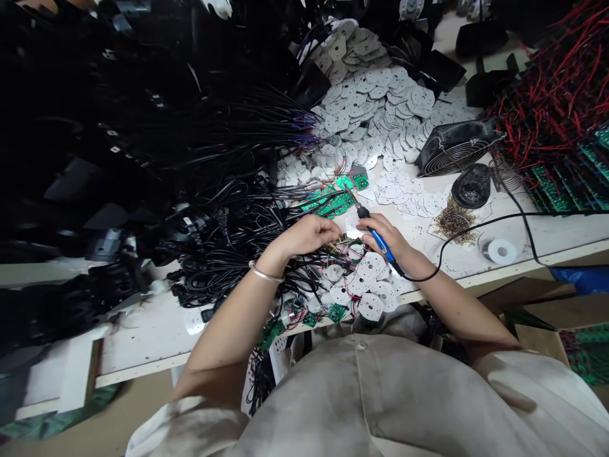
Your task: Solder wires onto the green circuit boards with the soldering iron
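Between thumb and fingers my right hand [387, 238] holds a blue soldering iron [379, 241], its tip pointing up and away toward green circuit boards [334, 204]. My left hand [314, 233] is closed in a pinch beside it, over thin coloured wires. What exactly sits in that pinch is too small to make out. Just below both hands lie white perforated discs [371, 304] with red and black wires and small green boards [337, 312]. Black cables [223, 254] run in a thick bundle to the left of my left hand.
White plates [380, 101] are heaped at the back. On the right stand a small black fan [454, 149], a dark dish [471, 186], a solder spool [502, 251] and boards with red wires [556, 95]. The iron's cord [476, 223] crosses the table [137, 343] rightward.
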A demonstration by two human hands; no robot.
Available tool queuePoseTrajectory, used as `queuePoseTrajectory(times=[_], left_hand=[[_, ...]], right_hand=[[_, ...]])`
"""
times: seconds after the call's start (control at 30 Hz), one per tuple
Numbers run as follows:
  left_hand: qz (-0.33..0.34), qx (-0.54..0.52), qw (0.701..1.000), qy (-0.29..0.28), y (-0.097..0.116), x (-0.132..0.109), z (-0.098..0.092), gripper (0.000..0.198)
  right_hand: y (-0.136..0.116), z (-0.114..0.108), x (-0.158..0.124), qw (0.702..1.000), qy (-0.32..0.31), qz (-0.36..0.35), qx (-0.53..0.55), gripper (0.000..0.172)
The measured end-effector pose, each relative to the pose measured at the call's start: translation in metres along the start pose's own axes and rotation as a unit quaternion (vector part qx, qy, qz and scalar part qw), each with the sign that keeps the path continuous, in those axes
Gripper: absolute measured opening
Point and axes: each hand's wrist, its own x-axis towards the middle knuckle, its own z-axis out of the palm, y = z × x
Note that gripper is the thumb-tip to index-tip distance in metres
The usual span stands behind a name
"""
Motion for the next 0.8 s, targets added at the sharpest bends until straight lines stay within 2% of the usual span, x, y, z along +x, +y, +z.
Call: queuePoseTrajectory(times=[0.13, 0.23, 0.33, 0.43, 0.57, 0.63, 0.77, 0.8], left_hand=[[0.015, -0.034, 0.998, -0.044, 0.004, 0.004, -0.007, 0.028], [0.029, -0.021, 0.998, -0.058, 0.005, 0.006, -0.007, 0.027], [0.075, 0.004, 0.997, -0.033, 0.005, 0.006, -0.003, 0.025], [0.075, 0.015, 0.997, 0.008, 0.002, 0.000, 0.005, 0.028], [0.071, -0.019, 0.997, -0.002, -0.003, -0.007, 0.011, 0.032], [0.073, -0.018, 0.997, -0.008, -0.004, -0.006, 0.011, 0.032], [0.041, -0.003, 0.998, -0.038, -0.002, 0.005, 0.010, 0.025], [0.029, -0.006, 0.999, -0.038, -0.002, 0.008, 0.010, 0.023]], right_hand=[[-0.005, -0.001, -0.003, 0.997, 0.036, 0.021, 0.069, 0.032], [-0.012, -0.003, -0.005, 0.993, 0.027, 0.059, 0.099, 0.034], [-0.017, -0.002, -0.007, 0.988, 0.015, 0.091, 0.127, 0.037], [-0.019, 0.000, -0.012, 0.970, 0.017, 0.133, 0.205, 0.039], [-0.024, 0.004, -0.014, 0.943, 0.012, 0.167, 0.288, 0.041], [-0.025, 0.004, -0.012, 0.942, 0.018, 0.180, 0.284, 0.041], [-0.016, 0.002, -0.002, 0.955, 0.096, 0.186, 0.208, 0.042], [-0.013, 0.001, 0.001, 0.961, 0.099, 0.183, 0.184, 0.043]])
